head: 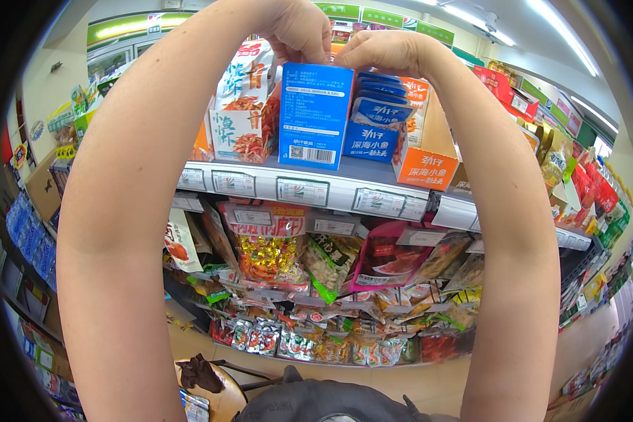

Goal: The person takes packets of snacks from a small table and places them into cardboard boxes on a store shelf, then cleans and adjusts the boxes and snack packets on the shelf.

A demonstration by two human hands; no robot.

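Observation:
My left hand (300,31) and my right hand (382,51) are both at the top edge of a blue cardboard box (312,121) on the upper shelf of a store rack. The fingertips of both hands bend down behind the box's top edge, so their exact hold is partly hidden. Left of the box stands a white display box of snack packets (240,126). To its right is a blue display box (372,141) with blue snack packets (382,112) stacked in it, then an orange display box (427,169).
Price tags (301,191) line the shelf edge. Below hang bagged snacks (271,253), with silver packets (256,335) lower down. A round stool (232,401) with a dark cloth (201,373) stands at lower left. More shelves with red packages (604,190) are at right.

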